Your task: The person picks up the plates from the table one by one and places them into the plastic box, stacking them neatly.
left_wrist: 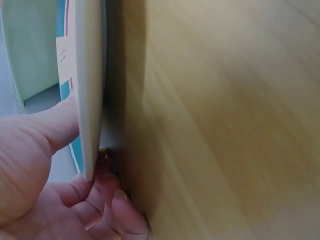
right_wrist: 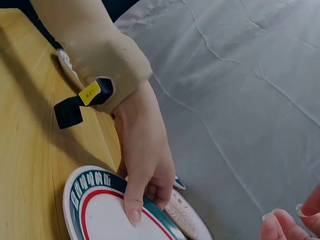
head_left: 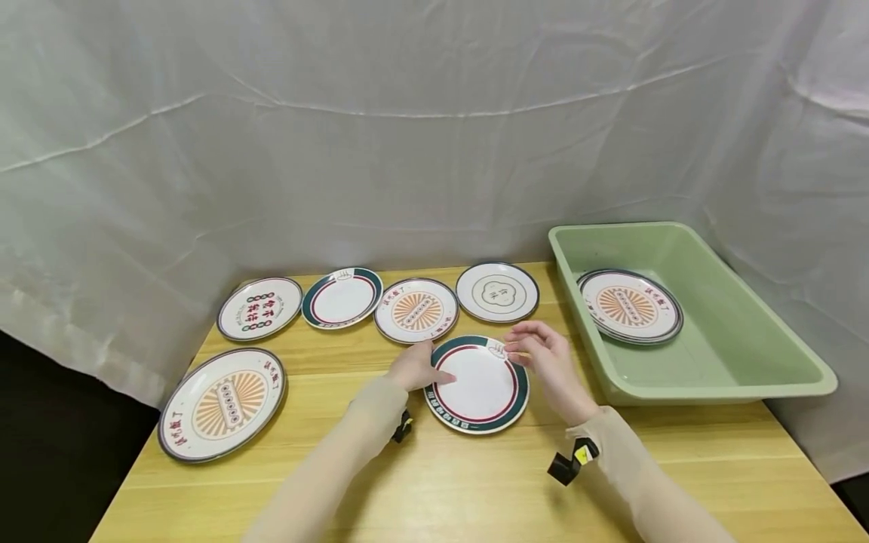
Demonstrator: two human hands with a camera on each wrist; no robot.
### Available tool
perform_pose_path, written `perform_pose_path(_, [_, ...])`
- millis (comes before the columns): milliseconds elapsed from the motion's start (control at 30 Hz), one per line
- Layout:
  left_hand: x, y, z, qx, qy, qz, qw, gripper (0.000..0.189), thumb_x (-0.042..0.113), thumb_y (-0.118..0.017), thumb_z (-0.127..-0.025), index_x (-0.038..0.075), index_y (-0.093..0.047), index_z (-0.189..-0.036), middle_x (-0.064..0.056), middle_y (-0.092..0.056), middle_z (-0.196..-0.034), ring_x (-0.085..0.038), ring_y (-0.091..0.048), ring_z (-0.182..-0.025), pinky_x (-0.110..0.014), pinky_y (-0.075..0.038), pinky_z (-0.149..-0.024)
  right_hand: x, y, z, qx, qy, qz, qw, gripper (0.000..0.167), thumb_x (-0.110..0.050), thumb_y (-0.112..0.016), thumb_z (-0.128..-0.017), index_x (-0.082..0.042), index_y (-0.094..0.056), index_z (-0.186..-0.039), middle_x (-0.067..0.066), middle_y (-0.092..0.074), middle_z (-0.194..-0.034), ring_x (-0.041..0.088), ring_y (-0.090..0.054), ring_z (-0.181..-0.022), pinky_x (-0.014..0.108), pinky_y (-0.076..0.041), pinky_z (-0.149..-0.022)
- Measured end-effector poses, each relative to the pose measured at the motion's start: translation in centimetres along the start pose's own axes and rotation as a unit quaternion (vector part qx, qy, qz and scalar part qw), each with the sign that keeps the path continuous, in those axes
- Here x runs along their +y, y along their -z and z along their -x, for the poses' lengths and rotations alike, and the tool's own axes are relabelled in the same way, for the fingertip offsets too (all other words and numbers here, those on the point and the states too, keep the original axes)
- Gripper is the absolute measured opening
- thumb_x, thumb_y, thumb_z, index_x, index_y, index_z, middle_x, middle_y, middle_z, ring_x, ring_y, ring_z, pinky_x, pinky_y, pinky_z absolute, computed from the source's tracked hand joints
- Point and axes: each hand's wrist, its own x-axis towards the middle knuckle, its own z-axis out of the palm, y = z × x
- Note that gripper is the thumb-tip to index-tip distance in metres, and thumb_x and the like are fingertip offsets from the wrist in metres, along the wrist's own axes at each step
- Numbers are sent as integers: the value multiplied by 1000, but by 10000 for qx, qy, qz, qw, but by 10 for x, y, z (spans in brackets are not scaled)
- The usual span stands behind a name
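Head view: left hand (head_left: pixel 413 366) grips one green-rimmed plate (head_left: pixel 480 388) of two visible.

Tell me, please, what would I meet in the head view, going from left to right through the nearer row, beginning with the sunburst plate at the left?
Sunburst plate, left hand, green-rimmed plate pinched by that hand, right hand, green tub.

Your wooden table (head_left: pixel 475 490) carried a green basin (head_left: pixel 726 354) on the right. Along its far side lay a red-lettered plate (head_left: pixel 259 309), green-rimmed plate (head_left: pixel 342 299), sunburst plate (head_left: pixel 416 310) and cloud-emblem plate (head_left: pixel 498 292); another sunburst plate (head_left: pixel 224 405) lay nearer you, leftward.
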Motion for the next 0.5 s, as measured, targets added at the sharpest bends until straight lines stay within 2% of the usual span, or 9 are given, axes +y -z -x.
perform_pose_path(200, [-12, 9, 6, -139, 33, 144, 9998, 61, 34, -87, -79, 3, -58, -122, -13, -65, -122, -27, -60, -113, -44, -48, -108, 5, 6, -5, 9, -446, -439, 9980, 19, -4, -45, -101, 3, -52, -118, -5, -69, -94, 11, -68, -88, 25, -60, -85])
perform_pose_path(300, [-16, 12, 7, -138, 3, 180, 9997, 57, 36, -87, -79, 3, -59, -117, -11, -66, -114, -24, -60, -105, -42, -51, -102, 7, 8, -7, 69, -581, -482, 9971, 19, -5, -46, -102, 3, -51, -119, -6, -69, -93, 12, -69, -89, 25, -60, -86])
perform_pose_path(500, [-13, 14, 6, -72, 51, 27, 10000, 58, 48, -81, -81, 3, -61, -111, -8, -65, -99, -21, -57, -88, -37, -52, -84, 11, 8, -10, 207, -493, -379, 9979, 15, -3, -47, -100, -2, -53, -114, -6, -68, -92, 11, -67, -86, 25, -60, -85])
